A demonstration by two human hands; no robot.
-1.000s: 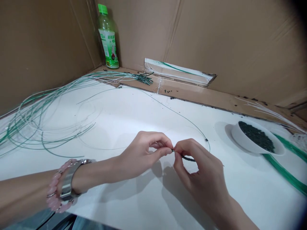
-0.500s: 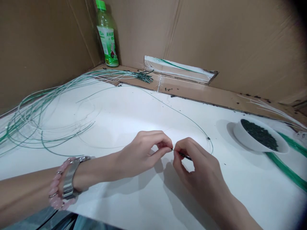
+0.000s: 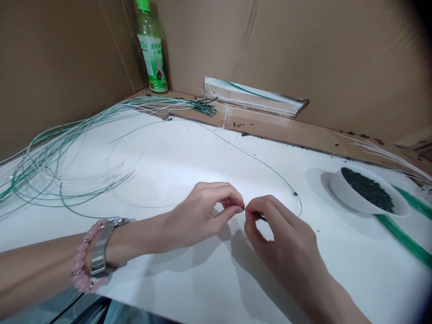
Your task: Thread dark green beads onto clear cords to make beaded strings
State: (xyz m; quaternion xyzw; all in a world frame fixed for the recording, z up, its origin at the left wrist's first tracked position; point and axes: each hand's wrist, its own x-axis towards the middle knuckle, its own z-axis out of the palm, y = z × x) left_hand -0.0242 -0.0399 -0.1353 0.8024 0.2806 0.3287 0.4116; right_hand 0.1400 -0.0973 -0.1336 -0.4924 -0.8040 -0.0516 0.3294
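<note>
Above the white tabletop, my left hand (image 3: 205,215) and my right hand (image 3: 290,240) meet almost fingertip to fingertip, each in a pinch. A short strand of dark beads (image 3: 260,217) on a wire shows under my right fingers, which grip it. Its tip, a tiny dark spot, lies at the pinched thumb and forefinger of my left hand. Behind my right hand a thin green wire (image 3: 263,163) curves out over the table, with a small dark bead (image 3: 295,194) on it. A faint thin strand (image 3: 153,207) passes behind my left hand. Fingers hide most of the beaded strand.
A white bowl (image 3: 349,201) of small dark beads stands at right, beside a green wire bundle (image 3: 408,238). Loose green and white wires (image 3: 50,157) spread at left, ending in beaded tips (image 3: 204,107). A green-capped bottle (image 3: 153,58) stands against the cardboard wall (image 3: 303,49).
Less of the dark beaded strand shows beneath my right fingers than a second ago. Both hands keep their pinch almost in place. The view has shifted slightly.
</note>
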